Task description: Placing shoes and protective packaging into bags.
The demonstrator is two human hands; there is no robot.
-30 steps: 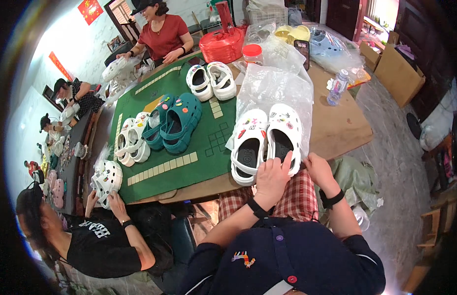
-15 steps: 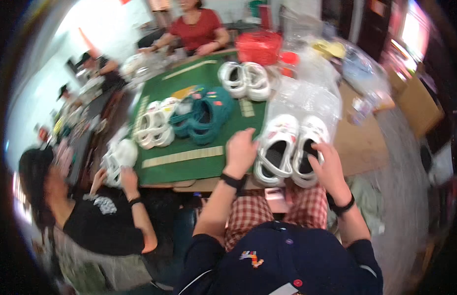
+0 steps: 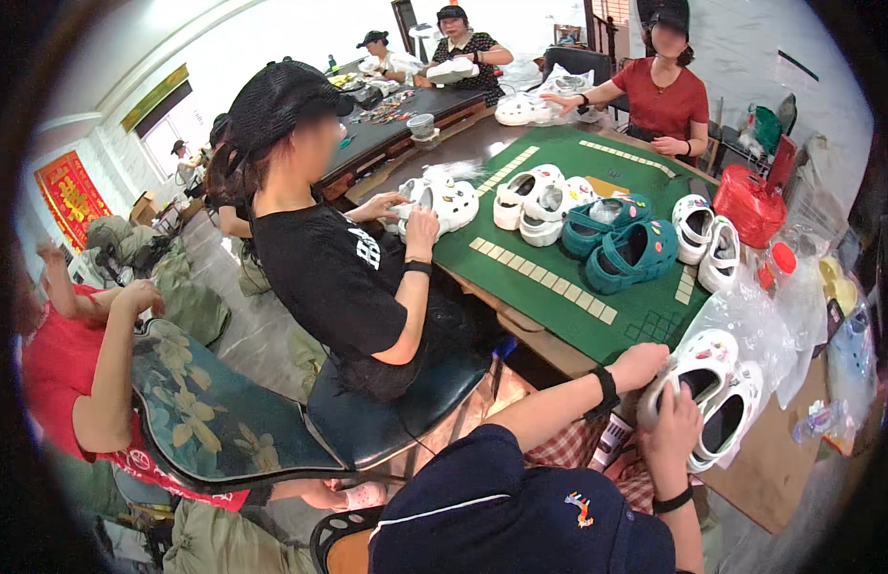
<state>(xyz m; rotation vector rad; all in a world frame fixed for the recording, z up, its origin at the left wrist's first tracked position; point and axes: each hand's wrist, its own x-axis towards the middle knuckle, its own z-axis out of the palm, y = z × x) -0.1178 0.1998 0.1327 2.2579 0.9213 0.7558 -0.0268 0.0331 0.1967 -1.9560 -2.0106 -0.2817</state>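
Observation:
A pair of white clogs lies on clear plastic at the table's near right corner. My right hand point(image 3: 675, 430) is closed on the left white clog point(image 3: 700, 368), its fingers over the side and at the opening. The right white clog point(image 3: 731, 413) sits beside it, dark inside. Close to the left clog's toe side, my left hand point(image 3: 643, 365) has curled fingers; whatever they hold, if anything, is hidden. Farther off on the green mat point(image 3: 568, 277) stand teal clogs point(image 3: 630, 253) with charms, white clogs point(image 3: 532, 203) to their left and another white pair point(image 3: 709, 239) to their right.
At my left a co-worker in black point(image 3: 319, 268) handles a white clog point(image 3: 449, 203). A person in red point(image 3: 662, 105) stands across the table. A red plastic bundle point(image 3: 750, 206), a red-lidded jar point(image 3: 777, 263) and clear bags point(image 3: 850, 335) lie at the right.
My view has swung left, showing more of the room and the co-workers. My right hand has moved from the right clog to the left one; my left hand is nearer that clog.

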